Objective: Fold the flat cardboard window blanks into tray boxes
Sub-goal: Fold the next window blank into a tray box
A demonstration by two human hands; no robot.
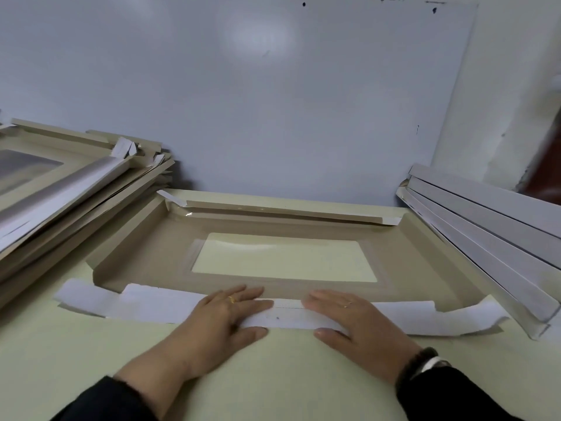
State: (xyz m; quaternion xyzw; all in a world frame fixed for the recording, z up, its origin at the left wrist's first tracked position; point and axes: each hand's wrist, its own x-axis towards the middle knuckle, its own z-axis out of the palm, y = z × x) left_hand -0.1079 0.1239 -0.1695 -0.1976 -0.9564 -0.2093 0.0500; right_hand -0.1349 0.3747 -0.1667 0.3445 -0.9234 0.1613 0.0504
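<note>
A pale yellow-green table [91, 354] fills the lower half of the view, with a grey-white wall panel [273, 101] standing behind it at 12 o'clock. At the centre lies the cardboard window blank [145, 247], tan side up, its clear film window [282, 259] showing the table through it. The far flap and the left flap are raised; the near flap [158, 305] is folded toward the person, white side up, lying flat on the table at 6 o'clock.

At 9 o'clock a stack of flat blanks [60, 189] lies tilted, its edge just beside the blank's left flap. At 3 o'clock a pile of folded white trays [491, 226] leans close against the blank's right end.

The left hand [224, 317] lies palm down on the near flap, fingers straight and close together, pressing it. The right hand [355, 320] presses the same flap just beside it, fingers straight, thumb spread onto the table. Each hand wears a ring; the right wrist carries a dark band [419, 363].
</note>
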